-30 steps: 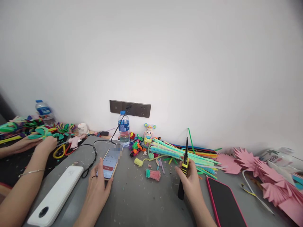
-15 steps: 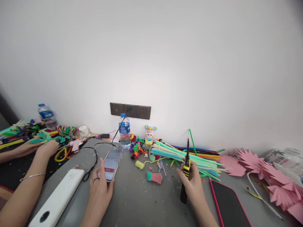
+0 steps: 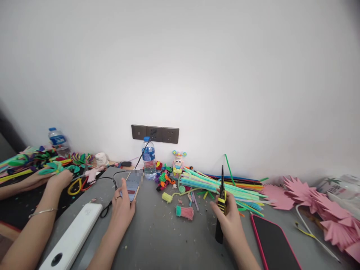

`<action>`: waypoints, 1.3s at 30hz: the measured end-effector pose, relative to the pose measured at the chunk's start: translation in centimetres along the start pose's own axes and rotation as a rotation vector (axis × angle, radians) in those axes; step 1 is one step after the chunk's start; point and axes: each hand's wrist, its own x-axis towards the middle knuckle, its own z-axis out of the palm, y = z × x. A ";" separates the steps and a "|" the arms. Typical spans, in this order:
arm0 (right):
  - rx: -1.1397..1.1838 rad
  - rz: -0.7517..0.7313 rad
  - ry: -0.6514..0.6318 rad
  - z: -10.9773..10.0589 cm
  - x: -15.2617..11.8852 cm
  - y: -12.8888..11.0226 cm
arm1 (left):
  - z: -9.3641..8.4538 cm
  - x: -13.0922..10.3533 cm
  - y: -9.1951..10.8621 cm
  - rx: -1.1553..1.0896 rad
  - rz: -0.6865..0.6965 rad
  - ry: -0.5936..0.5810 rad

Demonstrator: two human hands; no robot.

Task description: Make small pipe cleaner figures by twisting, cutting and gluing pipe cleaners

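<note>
My left hand (image 3: 123,208) grips a lit smartphone (image 3: 132,184) by its sides, thumb along the right edge and index finger at the screen. Part of the phone is hidden behind the fingers. In my right hand (image 3: 231,212) is a pair of pliers (image 3: 222,200) with black-and-yellow handles, its narrow dark tip pointing up and away. Beyond the pliers lies a bundle of pastel pipe cleaners (image 3: 213,183). A short pink-and-teal pipe-cleaner bundle (image 3: 185,212) rests between my hands, near a yellow pipe-cleaner piece (image 3: 168,197).
Another person's hands (image 3: 60,180) hold green pipe-cleaner leaves at left. A white power bank (image 3: 73,236) and a water bottle (image 3: 148,159) stand near the phone. A small figurine (image 3: 177,164) is by the wall. A red-edged phone (image 3: 274,242) and pink folded paper (image 3: 315,202) are at right.
My left hand has shifted away from me with the phone, toward the wall. My right hand keeps the pliers in nearly the same place. The view has tilted slightly.
</note>
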 end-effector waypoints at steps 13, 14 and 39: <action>-0.029 -0.035 -0.014 0.2 -0.3 -1.1 | -0.5 2.8 -0.4 0.009 -0.065 -0.156; -0.025 -0.033 -0.016 0.2 -0.3 -1.1 | -0.7 2.9 -0.5 0.012 -0.064 -0.180; -0.293 -0.236 -0.021 0.9 0.0 -0.8 | -1.9 2.1 13.1 -1.045 0.555 -0.651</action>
